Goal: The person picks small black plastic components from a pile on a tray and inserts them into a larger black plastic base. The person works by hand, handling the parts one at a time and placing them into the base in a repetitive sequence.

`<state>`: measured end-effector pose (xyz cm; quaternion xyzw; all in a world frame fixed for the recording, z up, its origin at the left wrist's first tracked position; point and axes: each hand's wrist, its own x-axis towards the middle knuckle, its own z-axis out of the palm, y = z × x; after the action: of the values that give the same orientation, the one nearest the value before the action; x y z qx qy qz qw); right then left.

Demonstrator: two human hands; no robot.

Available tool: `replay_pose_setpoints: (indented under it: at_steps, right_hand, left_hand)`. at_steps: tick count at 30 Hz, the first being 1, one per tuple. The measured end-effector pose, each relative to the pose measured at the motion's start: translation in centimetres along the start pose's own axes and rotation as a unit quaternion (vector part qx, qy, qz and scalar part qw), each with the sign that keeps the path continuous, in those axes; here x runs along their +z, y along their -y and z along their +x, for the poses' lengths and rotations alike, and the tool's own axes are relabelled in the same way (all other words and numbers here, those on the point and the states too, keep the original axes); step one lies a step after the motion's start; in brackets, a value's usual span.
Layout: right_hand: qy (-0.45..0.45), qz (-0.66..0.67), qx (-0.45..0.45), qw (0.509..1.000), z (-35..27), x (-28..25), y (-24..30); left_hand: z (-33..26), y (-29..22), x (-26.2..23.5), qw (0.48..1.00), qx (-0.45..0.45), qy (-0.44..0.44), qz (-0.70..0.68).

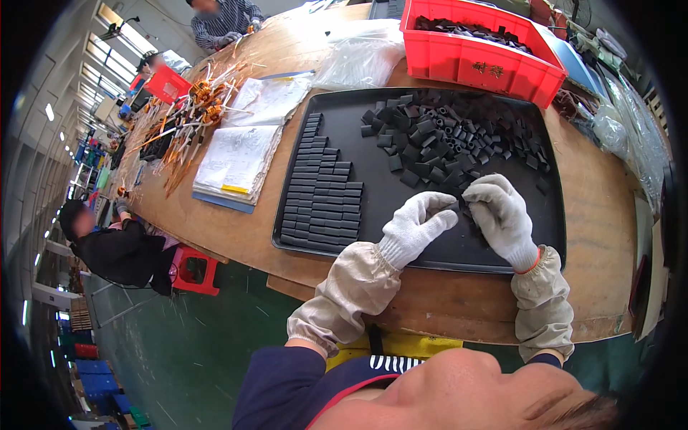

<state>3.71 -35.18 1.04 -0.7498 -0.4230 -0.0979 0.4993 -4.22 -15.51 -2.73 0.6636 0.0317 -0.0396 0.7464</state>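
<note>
Both my hands wear white knit gloves and beige sleeve covers, and they nearly meet over the right half of a large black tray. My left hand is closed in a pinch, with a small black tube piece at its fingertips. Beside it, my right hand has its fingers curled together; what they hold, if anything, is hidden. A loose heap of short black tube pieces lies just beyond my hands, some flat and some round. On the tray's left, black pieces lie end to end in tidy rows.
A red bin with more black pieces stands behind the tray. Left of the tray are papers, a clear plastic bag, and copper coils with wires. People sit along the table's left and far sides. A red stool stands at left.
</note>
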Motion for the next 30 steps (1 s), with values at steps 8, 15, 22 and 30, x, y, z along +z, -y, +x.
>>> replay_pose_setpoints:
  at_steps: [8, 15, 22, 30]
  right_hand:
    - [0.019, 0.136, 0.135, 0.981, -1.5, 1.0, -0.3]
    - [0.043, 0.101, 0.16, 0.981, -1.0, 1.0, 0.7]
    - [0.056, 0.026, 0.047, 0.997, -0.5, 1.1, 0.5]
    - [0.053, 0.012, -0.011, 0.998, -0.7, 1.5, -0.7]
  left_hand:
    - [-0.1, 0.2, -0.1, 0.999, 0.032, 0.003, -0.034]
    - [-0.2, 0.1, -0.6, 0.996, 0.001, 0.031, -0.082]
    - [-0.2, 0.1, -1.0, 0.993, -0.016, 0.052, -0.107]
    - [-0.1, 0.8, -0.5, 0.997, 0.026, 0.038, -0.062]
